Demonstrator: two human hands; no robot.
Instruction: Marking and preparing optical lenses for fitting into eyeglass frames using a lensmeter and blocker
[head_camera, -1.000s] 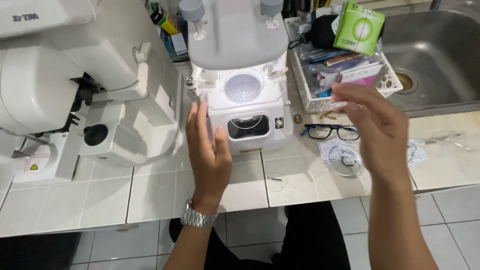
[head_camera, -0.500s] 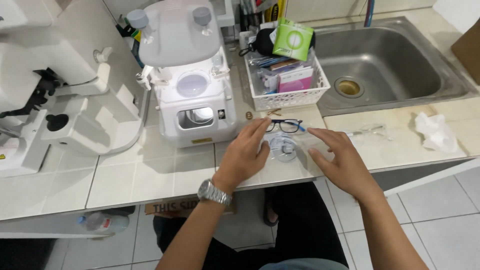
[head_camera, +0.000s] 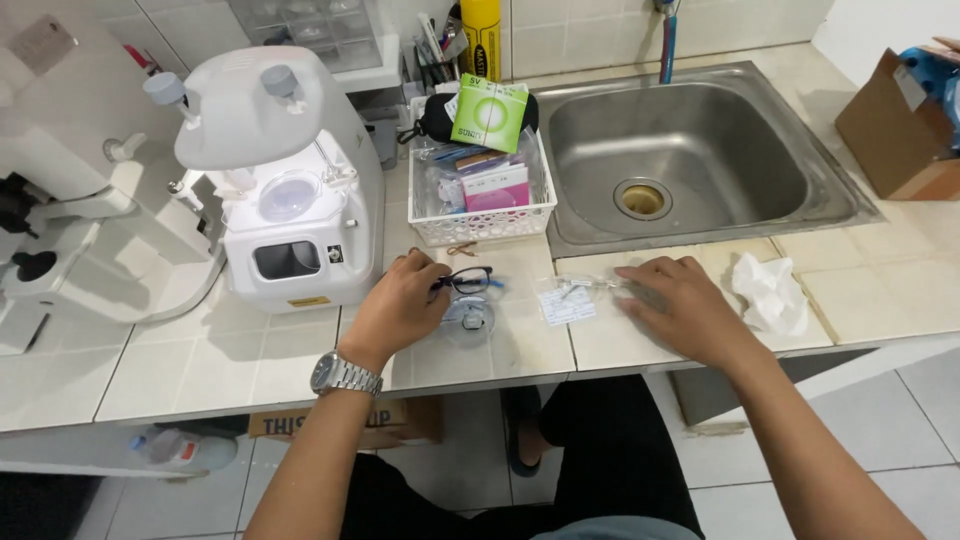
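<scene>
Head view: left hand (head_camera: 400, 305), metal watch at the wrist, rests on the white tiled tabletop (head_camera: 200, 360) with its grip closed on the left end of the black-framed eyeglasses (head_camera: 468, 280); the glasses lie just in front of the white plastic mesh basket (head_camera: 480, 222), clear of it. A small round clear lens (head_camera: 468, 318) lies touching or just under the fingertips, near the tabletop's front edge. Right hand (head_camera: 680, 305) lies flat, fingers spread and pressing a clear plastic sleeve (head_camera: 640, 290); its grip is apart, clamped on nothing. A small clear packet with a white paper label (head_camera: 566, 302) sits between the two hands, just beside the right fingertips. Crumpled white tissue (head_camera: 770, 292) lies right of that hand, near the front edge. The stainless steel sink (head_camera: 700, 150) borders the working strip behind the right hand. The white boxy lens machine (head_camera: 285, 180) stands close on the left. Bare tile lies left of the left forearm.
</scene>
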